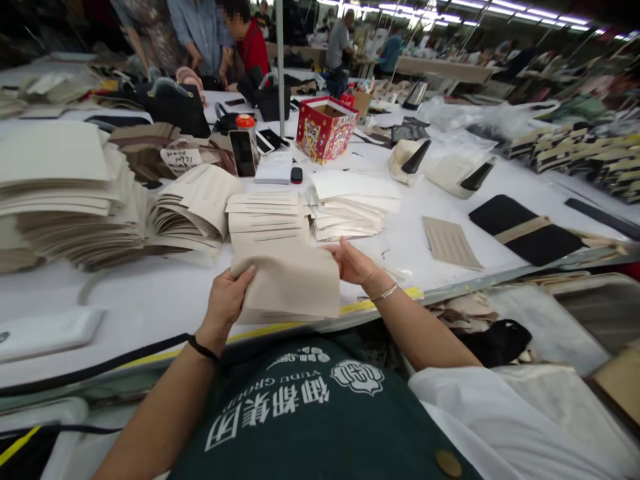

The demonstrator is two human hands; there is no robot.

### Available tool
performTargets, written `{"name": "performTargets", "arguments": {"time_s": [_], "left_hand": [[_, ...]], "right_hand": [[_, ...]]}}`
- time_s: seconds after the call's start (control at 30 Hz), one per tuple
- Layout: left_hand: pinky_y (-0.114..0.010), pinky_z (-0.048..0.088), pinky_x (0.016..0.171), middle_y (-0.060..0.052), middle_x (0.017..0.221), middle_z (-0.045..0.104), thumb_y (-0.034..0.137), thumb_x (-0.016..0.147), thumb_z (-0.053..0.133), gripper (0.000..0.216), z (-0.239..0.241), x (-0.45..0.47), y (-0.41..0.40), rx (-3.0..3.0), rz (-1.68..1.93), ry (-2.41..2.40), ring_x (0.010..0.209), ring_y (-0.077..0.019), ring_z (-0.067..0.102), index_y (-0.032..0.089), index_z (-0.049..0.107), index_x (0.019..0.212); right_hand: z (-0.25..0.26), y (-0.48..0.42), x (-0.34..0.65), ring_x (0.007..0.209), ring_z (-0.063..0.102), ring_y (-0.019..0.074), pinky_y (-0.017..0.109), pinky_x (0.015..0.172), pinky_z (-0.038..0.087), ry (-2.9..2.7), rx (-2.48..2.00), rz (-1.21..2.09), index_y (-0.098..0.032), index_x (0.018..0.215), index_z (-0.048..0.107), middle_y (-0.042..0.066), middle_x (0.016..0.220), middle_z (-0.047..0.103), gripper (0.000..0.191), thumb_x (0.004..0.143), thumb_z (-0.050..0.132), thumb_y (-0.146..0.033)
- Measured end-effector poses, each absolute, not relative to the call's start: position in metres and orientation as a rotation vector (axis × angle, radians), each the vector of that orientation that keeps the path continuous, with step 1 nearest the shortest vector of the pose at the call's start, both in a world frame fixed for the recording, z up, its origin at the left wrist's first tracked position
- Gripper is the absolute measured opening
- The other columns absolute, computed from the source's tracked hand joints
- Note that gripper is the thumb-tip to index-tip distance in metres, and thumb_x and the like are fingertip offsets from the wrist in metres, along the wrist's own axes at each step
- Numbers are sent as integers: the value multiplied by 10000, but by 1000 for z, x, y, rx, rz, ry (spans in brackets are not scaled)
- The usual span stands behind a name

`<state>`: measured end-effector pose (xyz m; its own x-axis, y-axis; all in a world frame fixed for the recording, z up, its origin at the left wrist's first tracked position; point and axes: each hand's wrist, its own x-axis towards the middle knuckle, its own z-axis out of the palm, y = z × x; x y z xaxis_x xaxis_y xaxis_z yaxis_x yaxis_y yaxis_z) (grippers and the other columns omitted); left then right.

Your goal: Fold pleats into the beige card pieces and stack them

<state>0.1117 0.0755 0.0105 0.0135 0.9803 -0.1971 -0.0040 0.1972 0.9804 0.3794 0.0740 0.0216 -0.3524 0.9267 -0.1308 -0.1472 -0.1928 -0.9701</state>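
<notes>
Both my hands hold a small bundle of beige fabric pieces (290,280) at the near edge of the white table (150,300). My left hand (226,301) grips the bundle's left side, thumb on top. My right hand (354,261) clasps its right edge, a bracelet on the wrist. Just beyond the bundle lies a fanned row of the same beige pieces (267,217). A white stack (353,207) sits to the right of that row.
Tall beige stacks (65,193) fill the left. A phone (243,153), a red patterned box (325,128) and a pole (280,67) stand behind. Black pieces (525,230) and a ribbed beige piece (450,243) lie right. People work at the far end.
</notes>
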Motion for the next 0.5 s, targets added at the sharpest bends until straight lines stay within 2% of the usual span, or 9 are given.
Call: {"name": "performTargets", "arguments": {"time_s": [0.1, 0.17, 0.27, 0.37, 0.43, 0.5], "left_hand": [[-231, 465, 547, -21, 687, 675, 463, 616, 680, 445, -5, 106, 72, 1185, 972, 1446, 601, -152, 585, 97, 662, 868], [-218, 438, 513, -9, 636, 659, 455, 644, 657, 385, -6, 102, 69, 1366, 897, 1537, 588, -152, 576, 104, 675, 800], [-230, 451, 538, -13, 645, 663, 399, 710, 612, 283, 4, 98, 67, 1669, 969, 1531, 624, -166, 591, 133, 693, 762], [-292, 480, 737, -44, 865, 694, 299, 767, 569, 194, 14, 94, 72, 2080, 1230, 1255, 813, -189, 608, 190, 703, 858], [-335, 459, 822, -55, 975, 682, 242, 784, 548, 191, 10, 90, 81, 2369, 1215, 1045, 904, -195, 592, 222, 695, 905], [-362, 453, 841, -51, 968, 687, 181, 797, 503, 223, -5, 85, 90, 2593, 972, 936, 903, -195, 596, 233, 691, 905]], "right_hand": [[-16, 52, 364, 618, 550, 129, 253, 580, 443, -1078, -990, 1809, -167, 903, 600, 17, 713, 618, 499, 662, 601, -604], [-19, 44, 357, 581, 525, 109, 234, 553, 425, -1068, -1075, 1711, -167, 855, 584, -7, 690, 596, 393, 640, 678, -483], [8, 42, 363, 578, 501, 105, 234, 557, 410, -1244, -1244, 1216, -182, 773, 561, -29, 652, 556, 224, 685, 663, -362], [42, 39, 380, 743, 530, 146, 278, 679, 422, -1669, -1285, 565, -193, 766, 574, 17, 775, 587, 30, 752, 577, -219], [50, 32, 388, 845, 521, 173, 308, 753, 411, -2002, -1304, 286, -188, 780, 585, 57, 865, 599, 100, 760, 509, -126], [42, 24, 392, 849, 515, 190, 324, 765, 404, -2317, -1377, 197, -173, 778, 586, 78, 857, 597, 123, 754, 490, -100]]}}
